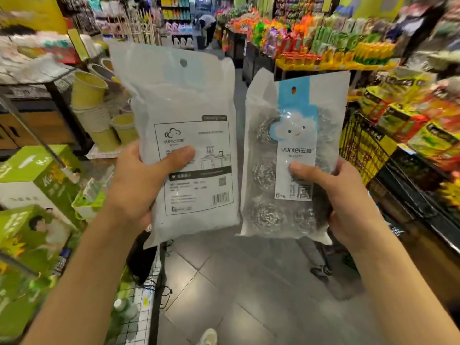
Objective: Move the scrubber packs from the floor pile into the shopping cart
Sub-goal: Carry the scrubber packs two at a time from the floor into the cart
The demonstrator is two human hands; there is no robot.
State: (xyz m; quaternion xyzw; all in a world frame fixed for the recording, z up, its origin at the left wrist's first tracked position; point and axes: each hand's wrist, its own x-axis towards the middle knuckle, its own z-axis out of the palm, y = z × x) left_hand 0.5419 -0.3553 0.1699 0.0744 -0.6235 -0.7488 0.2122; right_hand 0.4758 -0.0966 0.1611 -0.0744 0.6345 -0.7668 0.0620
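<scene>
I hold two scrubber packs upright at chest height over the aisle. My left hand (139,180) grips the left pack (184,100) by its lower left edge, thumb across its white printed back. My right hand (341,202) grips the right pack (296,125) by its lower right corner, thumb on the label; its clear front shows steel-wool balls and a blue cloud label. The two packs hang side by side, a narrow gap between them. A wire-mesh edge of what may be the shopping cart (139,307) shows at the lower left. No floor pile is in view.
Green boxes (37,185) and a green basket (87,202) fill the lower left. Stacked yellow-green cups (92,100) stand on the left. Shelves of colourful packets (398,115) line the right. Grey floor tiles (224,282) run ahead. A person (207,28) bends far down the aisle.
</scene>
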